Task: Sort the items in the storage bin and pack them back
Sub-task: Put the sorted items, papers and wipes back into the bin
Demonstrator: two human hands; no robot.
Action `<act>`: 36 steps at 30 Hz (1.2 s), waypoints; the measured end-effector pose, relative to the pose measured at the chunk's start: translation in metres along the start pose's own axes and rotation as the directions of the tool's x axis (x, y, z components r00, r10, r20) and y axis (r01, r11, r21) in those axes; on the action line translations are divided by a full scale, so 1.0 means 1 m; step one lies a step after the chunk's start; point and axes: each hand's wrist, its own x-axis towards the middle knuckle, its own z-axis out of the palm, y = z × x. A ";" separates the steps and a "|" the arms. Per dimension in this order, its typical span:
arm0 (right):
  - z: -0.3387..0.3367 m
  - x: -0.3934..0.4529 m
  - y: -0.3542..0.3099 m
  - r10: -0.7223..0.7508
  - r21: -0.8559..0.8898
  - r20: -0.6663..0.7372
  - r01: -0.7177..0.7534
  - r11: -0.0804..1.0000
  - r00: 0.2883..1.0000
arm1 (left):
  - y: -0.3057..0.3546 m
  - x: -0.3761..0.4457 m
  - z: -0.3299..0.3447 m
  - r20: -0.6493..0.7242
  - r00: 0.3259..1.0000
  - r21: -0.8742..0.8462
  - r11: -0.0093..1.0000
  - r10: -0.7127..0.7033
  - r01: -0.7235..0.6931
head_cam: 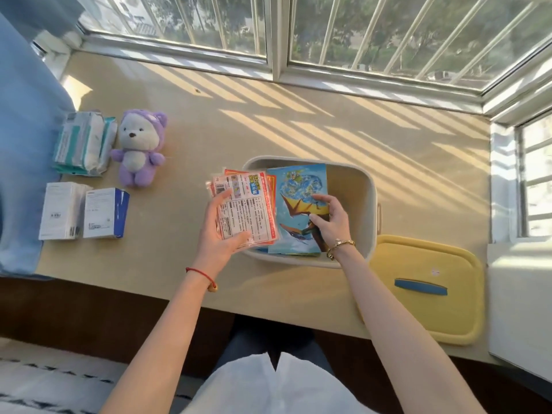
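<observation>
Now our left hand [222, 231] holds the sachet stack [245, 209] at the storage bin's [369, 186] nine o'clock rim; our right hand [330, 221] pinches the origami paper pack [298, 189] inside. We should square edges and lay both flat.

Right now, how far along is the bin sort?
Done: purple plush bear, tissue packs and two white boxes lie out on the beige table; yellow lid is off. In hand: left hand holds red-and-white sachets, right hand grips the blue dinosaur booklet over the white bin. Left: repacking everything, lid on.
</observation>
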 end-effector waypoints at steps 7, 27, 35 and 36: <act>0.067 0.022 0.043 0.201 -0.089 0.001 -0.200 0.976 0.980 | -0.026 0.014 -0.016 0.008 0.997 0.017 0.997 -0.080 0.080; -0.056 -0.021 0.012 -0.248 -0.459 -0.202 0.133 0.879 0.947 | -0.024 0.042 0.071 0.278 0.953 0.145 0.986 -0.122 0.084; -0.108 -0.031 0.026 -0.329 -0.452 -0.365 0.142 0.880 0.871 | -0.070 0.079 0.151 0.360 0.907 0.284 0.952 -0.220 0.118; -0.111 -0.029 0.030 -0.314 -0.442 -0.368 0.133 0.887 0.875 | -0.075 0.081 0.159 0.356 0.907 0.303 0.946 -0.224 0.115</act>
